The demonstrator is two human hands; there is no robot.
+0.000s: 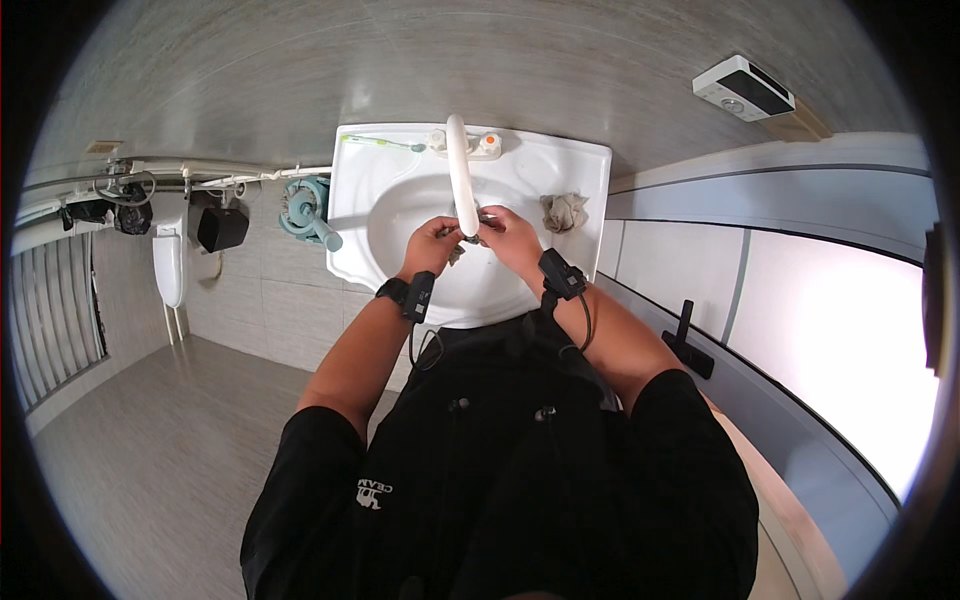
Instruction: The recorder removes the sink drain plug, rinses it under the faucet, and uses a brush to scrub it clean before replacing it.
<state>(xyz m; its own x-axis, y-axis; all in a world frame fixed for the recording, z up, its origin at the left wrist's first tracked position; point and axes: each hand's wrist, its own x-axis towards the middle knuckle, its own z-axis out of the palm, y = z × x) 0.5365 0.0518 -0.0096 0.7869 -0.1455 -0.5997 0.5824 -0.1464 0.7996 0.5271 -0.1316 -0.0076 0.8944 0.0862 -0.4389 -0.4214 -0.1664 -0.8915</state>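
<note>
Over the bowl of a white washbasin (480, 298), my left hand (433, 244) and my right hand (511, 236) meet under the spout of a white faucet (461, 176). Between them is a small crumpled greyish cloth (455, 255), pinched by the fingers of both hands; the spout partly hides it. A second crumpled grey-beige cloth (564, 212) lies on the basin's right rim, touched by neither hand. On the back left ledge rests a green and white toothbrush (379, 142), its head beside the faucet's left knob.
Left of the basin stands a teal round brush holder (304, 208) with a handle. A black bin (223, 229) and a white toilet (168, 270) are farther left. A white device (742, 88) is on the wall at upper right, above a door frame with a black handle (686, 341).
</note>
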